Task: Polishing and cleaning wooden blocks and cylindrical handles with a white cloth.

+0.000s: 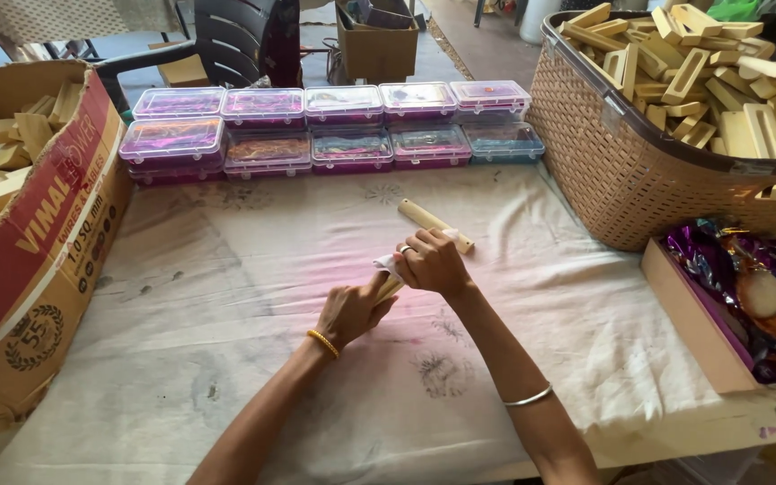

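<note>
Centre of frame: left hand (350, 310) is wrapped around the lower end of a pale wooden stick (390, 287), fingers closed on it. Right hand (431, 263) is closed too, pinching a small white cloth scrap (386, 263) against the upper part of that same stick; the two hands nearly touch. Orange bangle (322, 343) on the left wrist, thin silver bangle (528, 396) on the right forearm.

Just above the right hand, a second pale wooden stick (433, 224) lies slanted on the stained white table cloth (226, 296), one end tucked behind the knuckles.

Upper centre: two rows of clear plastic boxes with pink bases (334, 126), lids shut, side by side along the cloth's far edge.

Upper right: brown woven plastic basket (604, 171) heaped with pale wooden blocks (720, 72).

Left edge: open cardboard carton with a red side (38, 260), also holding wooden pieces.

Lower right: shallow wooden tray (689, 323) with crumpled shiny purple foil wrappers (747, 287) in it.

Top of frame: dark plastic chair (226, 40) and a brown cardboard box (377, 40) on the floor behind the table.
</note>
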